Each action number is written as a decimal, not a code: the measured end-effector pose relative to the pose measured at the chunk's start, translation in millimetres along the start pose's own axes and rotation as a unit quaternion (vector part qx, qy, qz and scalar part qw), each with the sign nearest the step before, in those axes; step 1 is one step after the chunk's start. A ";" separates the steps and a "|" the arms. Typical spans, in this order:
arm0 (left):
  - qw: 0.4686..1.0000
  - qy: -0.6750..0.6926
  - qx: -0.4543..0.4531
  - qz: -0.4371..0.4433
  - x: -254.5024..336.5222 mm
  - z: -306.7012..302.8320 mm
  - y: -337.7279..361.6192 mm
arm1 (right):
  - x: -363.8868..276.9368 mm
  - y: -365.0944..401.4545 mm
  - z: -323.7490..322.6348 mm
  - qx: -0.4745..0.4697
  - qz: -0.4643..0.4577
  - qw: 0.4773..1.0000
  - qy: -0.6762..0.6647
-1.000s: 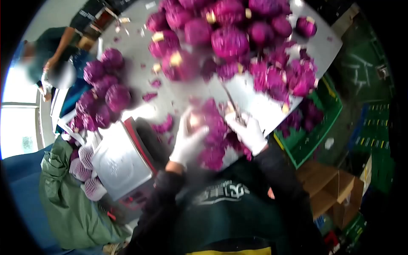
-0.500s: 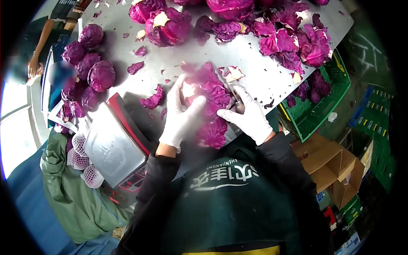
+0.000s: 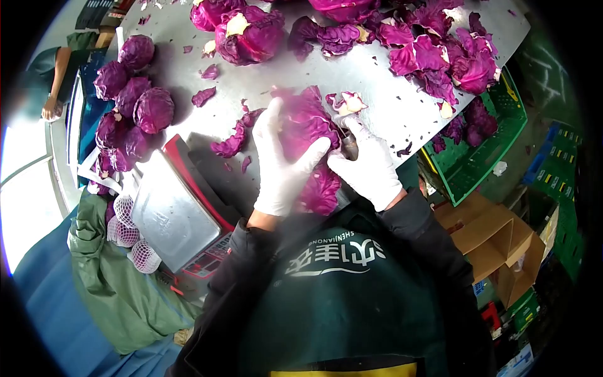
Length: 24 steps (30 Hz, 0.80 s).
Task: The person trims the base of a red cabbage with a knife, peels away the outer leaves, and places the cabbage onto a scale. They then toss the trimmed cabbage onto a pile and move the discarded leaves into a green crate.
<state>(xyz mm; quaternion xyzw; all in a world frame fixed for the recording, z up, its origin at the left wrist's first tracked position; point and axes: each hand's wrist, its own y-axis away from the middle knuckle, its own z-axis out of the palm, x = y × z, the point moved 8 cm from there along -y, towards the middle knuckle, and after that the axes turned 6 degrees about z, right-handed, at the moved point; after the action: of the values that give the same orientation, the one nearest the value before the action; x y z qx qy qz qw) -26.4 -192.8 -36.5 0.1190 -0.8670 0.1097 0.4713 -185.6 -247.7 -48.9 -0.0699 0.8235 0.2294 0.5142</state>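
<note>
A red cabbage (image 3: 306,125) with loosened outer leaves is held just in front of my body, over the near edge of the metal table. My left hand (image 3: 282,166), in a white glove, grips its left side with the thumb across the near face. My right hand (image 3: 370,164), also gloved, is closed around the dark handle of a small knife (image 3: 350,148) at the cabbage's right side; its blade is mostly hidden. A large detached leaf (image 3: 321,190) hangs below the cabbage. Beyond the right fingers lies a pale stem piece (image 3: 352,102) with purple leaf.
Whole red cabbages (image 3: 154,110) are clustered at left, beside a weighing scale (image 3: 179,213) and net-wrapped items (image 3: 146,257). More cabbages (image 3: 251,36) and a leaf pile (image 3: 433,56) lie at the back. A green crate (image 3: 461,182) and cardboard box (image 3: 487,235) stand right. Another person's arm (image 3: 61,75) shows far left.
My left hand has turned and shifted right across the cabbage, so its pale area is now out of sight. My right hand, still on the knife, has moved slightly.
</note>
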 end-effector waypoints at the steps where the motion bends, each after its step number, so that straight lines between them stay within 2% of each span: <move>1: 1.000 0.004 -0.001 -0.003 0.1 0.4 -0.6 | -0.7 -0.2 0.1 0.005 -0.003 1.000 0.018; 3: 1.000 0.014 -0.002 -0.011 -1.0 0.8 -0.4 | -2.5 0.7 0.6 0.013 -0.009 0.998 0.056; 6: 0.993 0.103 -0.006 -0.056 -12.8 0.9 0.0 | 0.0 -2.3 -0.4 -0.054 0.028 0.998 -0.020; 7: 0.990 0.124 -0.009 -0.062 -14.7 0.4 -1.8 | -0.9 -3.3 -1.4 -0.048 0.007 0.996 -0.073; 9: 0.984 0.162 -0.011 -0.074 -17.6 -2.6 -4.6 | 2.3 -2.3 2.1 -0.106 0.062 0.984 -0.130; 11: 0.973 0.204 -0.009 -0.105 -24.2 -6.9 -7.1 | 18.7 -5.8 3.7 -0.135 0.092 0.978 -0.128; 12: 0.966 0.232 -0.006 -0.117 -26.8 -9.2 -9.2 | 25.3 -16.1 -3.6 -0.108 0.092 0.990 0.021; 13: 0.949 0.287 -0.007 -0.131 -25.0 -10.5 -11.6 | 61.1 -22.5 -3.6 -0.073 0.068 0.990 -0.104; 15: 0.965 0.242 -0.025 -0.101 -26.0 -12.0 -14.8 | 43.4 -21.4 -7.3 -0.066 0.070 0.963 -0.253; 16: 0.963 0.246 -0.017 -0.110 -25.3 -12.0 -13.3 | 52.6 -27.8 -3.2 -0.061 0.027 0.978 -0.196; 19: 0.952 0.278 -0.018 -0.128 -27.3 -12.8 -14.3 | -10.8 -13.6 1.4 -0.068 0.012 0.994 -0.081; 20: 0.947 0.292 -0.020 -0.133 -28.5 -12.7 -14.0 | 3.6 -13.4 16.9 -0.072 0.023 0.995 -0.072; 21: 0.940 0.309 -0.015 -0.144 -30.0 -12.4 -13.7 | 7.0 -15.1 22.2 -0.067 0.057 0.996 0.027; 23: 0.925 0.342 -0.003 -0.163 -32.9 -11.7 -15.3 | 5.9 -19.0 31.1 -0.070 0.026 0.991 -0.115; 24: 0.921 0.346 0.003 -0.180 -34.1 -13.1 -14.8 | 7.8 -19.0 34.5 -0.091 0.041 0.983 -0.154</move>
<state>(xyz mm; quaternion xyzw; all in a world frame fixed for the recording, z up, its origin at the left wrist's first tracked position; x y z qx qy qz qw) 6.6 -199.4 -57.1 0.2292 -0.6132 0.0604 0.7535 -154.5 -248.1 -74.2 -0.0466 0.7121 0.3324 0.6166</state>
